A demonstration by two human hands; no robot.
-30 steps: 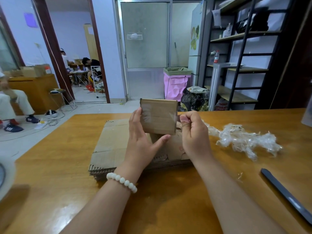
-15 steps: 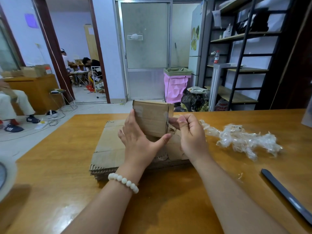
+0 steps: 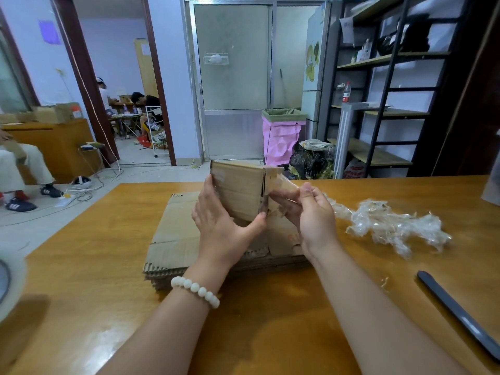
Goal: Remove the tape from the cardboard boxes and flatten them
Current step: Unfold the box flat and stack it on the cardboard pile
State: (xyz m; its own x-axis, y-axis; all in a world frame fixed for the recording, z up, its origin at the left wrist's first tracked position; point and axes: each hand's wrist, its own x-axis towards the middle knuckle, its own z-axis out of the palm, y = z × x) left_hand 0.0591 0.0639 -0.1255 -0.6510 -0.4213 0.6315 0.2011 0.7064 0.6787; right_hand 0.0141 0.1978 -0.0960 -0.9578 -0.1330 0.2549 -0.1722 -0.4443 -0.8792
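Observation:
A small brown cardboard box [image 3: 239,186] is held up above a stack of flattened cardboard [image 3: 176,239] on the wooden table [image 3: 81,307]. My left hand [image 3: 219,226] grips the box from the left and below, thumb under its lower corner. My right hand [image 3: 311,215] pinches a strip of clear tape [image 3: 282,182] that is peeling off the box's right end. The box's far side is hidden.
A crumpled heap of removed clear tape [image 3: 392,226] lies on the table to the right. A dark knife-like tool [image 3: 460,315] lies near the right front edge. A tape roll [image 3: 8,282] shows at the left edge. People sit at the far left and in the room beyond.
The box has been turned so its right end faces me. My right hand has pulled a tape strip away from that end, toward the right.

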